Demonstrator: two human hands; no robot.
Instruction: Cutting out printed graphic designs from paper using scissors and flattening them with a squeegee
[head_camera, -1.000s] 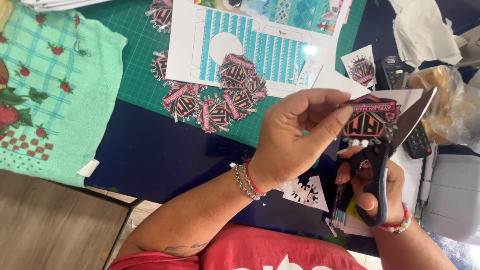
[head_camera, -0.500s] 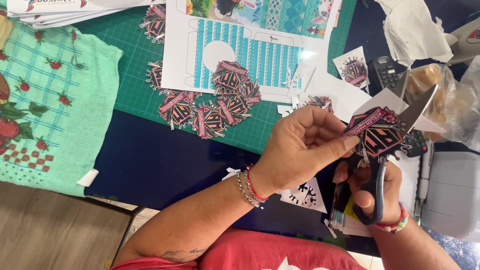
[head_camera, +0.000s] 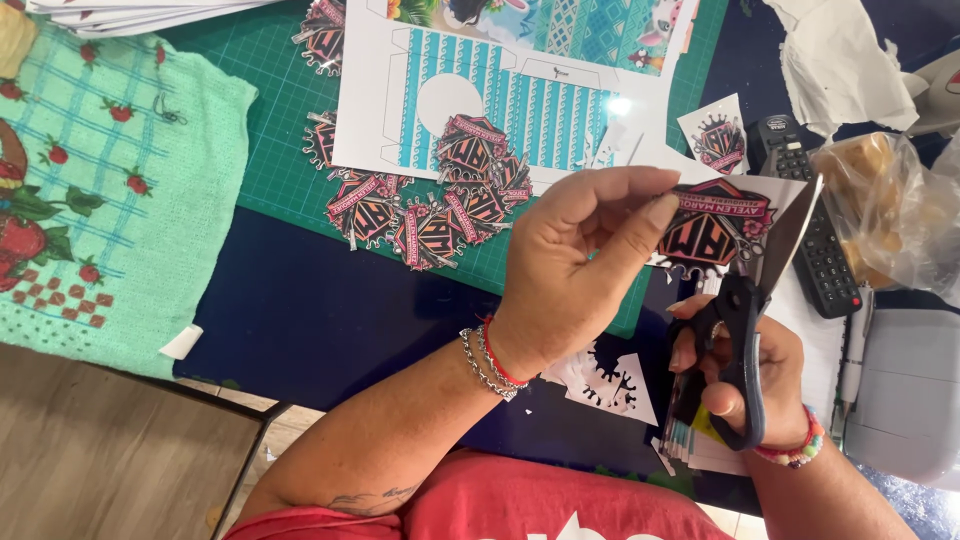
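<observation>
My left hand (head_camera: 585, 262) pinches a printed paper emblem (head_camera: 715, 225), black with pink and orange, holding it above the table. My right hand (head_camera: 745, 365) grips black-handled scissors (head_camera: 752, 320), blades slightly apart with their tips at the emblem's right edge. A pile of several cut-out emblems (head_camera: 440, 195) of the same kind lies on the green cutting mat (head_camera: 285, 100) just left of my left hand. White paper offcuts (head_camera: 605, 380) lie under my wrists.
A printed sheet with a blue striped box template (head_camera: 500, 95) lies on the mat. A green strawberry-pattern cloth (head_camera: 100, 190) covers the left. A black remote (head_camera: 805, 215), a clear plastic bag (head_camera: 890, 205) and crumpled white paper (head_camera: 840, 60) sit at right.
My left hand has turned the emblem slightly and shifted it left while the scissors stayed at its right edge. The view has also drifted a little.
</observation>
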